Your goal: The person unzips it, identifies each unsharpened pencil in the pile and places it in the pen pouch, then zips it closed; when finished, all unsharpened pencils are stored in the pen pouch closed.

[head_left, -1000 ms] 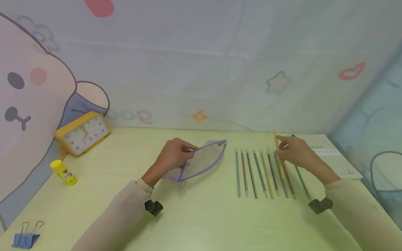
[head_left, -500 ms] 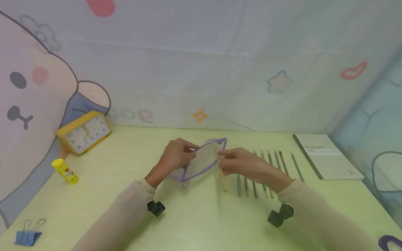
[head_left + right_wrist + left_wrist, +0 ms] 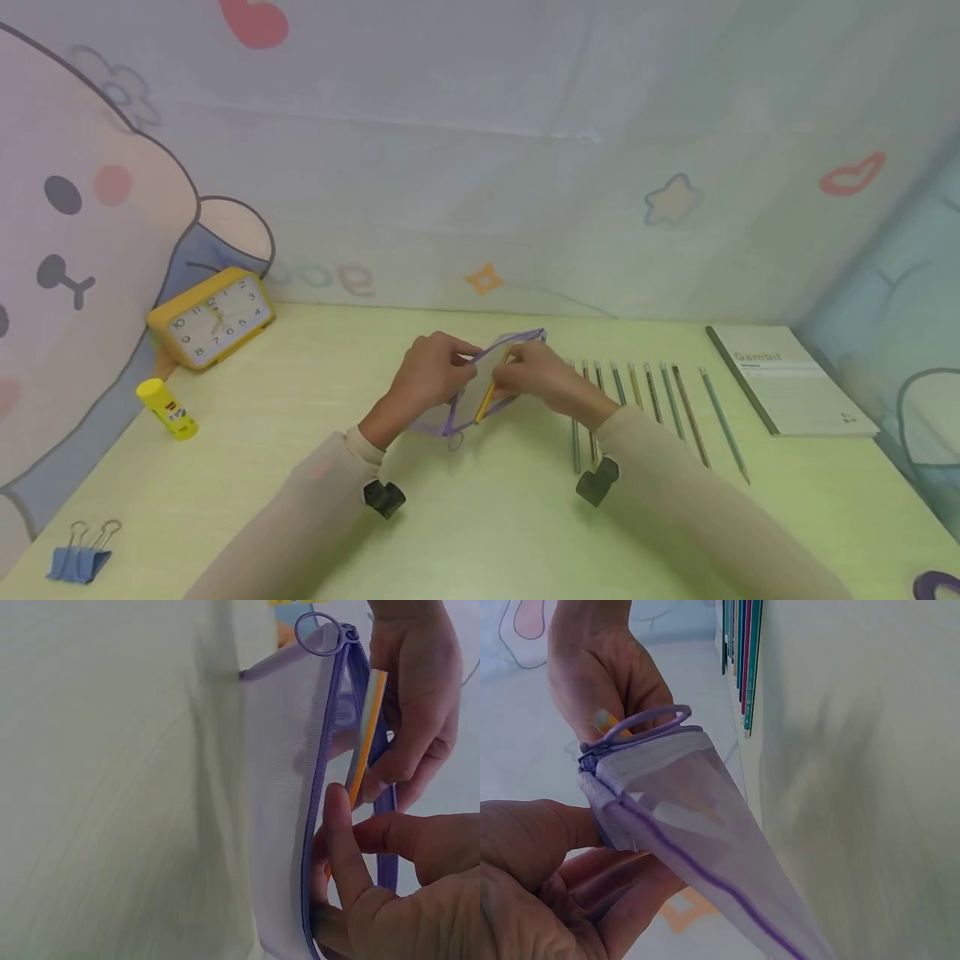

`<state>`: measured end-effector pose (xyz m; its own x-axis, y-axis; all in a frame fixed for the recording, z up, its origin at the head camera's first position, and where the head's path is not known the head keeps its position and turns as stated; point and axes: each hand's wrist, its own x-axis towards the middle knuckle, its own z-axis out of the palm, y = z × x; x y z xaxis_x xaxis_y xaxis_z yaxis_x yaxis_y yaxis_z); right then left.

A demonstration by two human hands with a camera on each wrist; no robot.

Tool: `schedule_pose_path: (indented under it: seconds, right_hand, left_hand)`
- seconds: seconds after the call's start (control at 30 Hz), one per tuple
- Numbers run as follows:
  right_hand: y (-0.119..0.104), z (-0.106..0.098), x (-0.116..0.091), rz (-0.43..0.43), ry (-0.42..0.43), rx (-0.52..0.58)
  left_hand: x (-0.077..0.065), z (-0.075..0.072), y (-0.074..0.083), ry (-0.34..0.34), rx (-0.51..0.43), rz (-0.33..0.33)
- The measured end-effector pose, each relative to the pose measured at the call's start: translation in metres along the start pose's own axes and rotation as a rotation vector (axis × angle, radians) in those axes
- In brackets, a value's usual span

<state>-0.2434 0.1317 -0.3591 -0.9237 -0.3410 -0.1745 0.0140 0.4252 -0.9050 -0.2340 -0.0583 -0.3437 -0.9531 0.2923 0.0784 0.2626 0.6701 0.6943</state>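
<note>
My left hand [image 3: 429,371] grips the edge of a see-through mesh zipper pouch [image 3: 281,795] with purple trim, thumb on one side and fingers on the other. The zip is undone and the mouth gapes toward the right. Between the thumb and fingers of my right hand [image 3: 542,375] is a yellow pencil [image 3: 486,400], slanted across the pouch mouth. In the right wrist view the pencil's flat end [image 3: 381,675] points up near the zip pull ring [image 3: 316,634], and the fingertips reach inside the opening. A row of pencils [image 3: 678,400] lies to the right, partly behind my right forearm.
A white notebook [image 3: 791,383] lies at the back right. On the left are a yellow alarm clock [image 3: 213,318], a yellow glue stick [image 3: 167,408] and a blue binder clip [image 3: 80,564]. A purple ring-shaped thing [image 3: 936,586] shows at the lower right edge.
My right hand has carried the yellow pencil left from above the pencil row to the pouch mouth, tilting it the other way. My left hand keeps its hold on the pouch.
</note>
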Motion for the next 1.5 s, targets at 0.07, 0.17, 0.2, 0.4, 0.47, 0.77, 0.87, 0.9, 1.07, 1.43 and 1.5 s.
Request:
schedule_pose_path:
  seconds: [0.07,0.17,0.2,0.4,0.47,0.77,0.87,0.9,1.07,1.43,1.5]
  right_hand:
    - [-0.001,0.002,0.003,0.015,0.017,-0.021]
    - [-0.003,0.006,0.009,0.036,0.045,-0.074]
    - [-0.003,0.006,0.010,0.046,0.055,-0.091]
    - [-0.005,0.007,0.007,0.100,0.056,-0.083]
    - [-0.006,0.006,0.001,0.090,0.045,-0.070]
    - [-0.012,-0.009,-0.044,-0.135,-0.021,-0.331]
    - [-0.004,-0.031,-0.057,-0.204,-0.030,-0.464]
    - [-0.001,-0.040,-0.061,-0.222,-0.030,-0.504]
    - [0.026,-0.096,-0.072,-0.165,0.014,-0.672]
    - [0.080,-0.153,-0.092,0.034,0.009,-0.827]
    - [0.085,-0.153,-0.094,0.041,0.003,-0.842]
  left_hand:
    - [0.000,0.001,0.001,-0.002,0.015,0.000]
    - [0.000,0.003,0.003,0.007,0.049,0.002]
    - [0.000,0.004,0.004,0.012,0.062,0.006]
    - [0.002,0.005,0.007,0.043,0.126,0.058]
    - [0.002,0.003,0.007,0.045,0.127,0.068]
    - [0.000,-0.008,-0.001,0.074,0.150,0.044]
    - [0.001,-0.009,-0.002,0.070,0.149,0.043]
    - [0.000,-0.009,-0.002,0.068,0.147,0.041]
    - [0.000,-0.009,0.000,0.065,0.144,0.030]
    - [-0.001,-0.005,0.002,0.042,0.136,0.013]
    - [-0.001,-0.005,0.002,0.045,0.139,0.024]
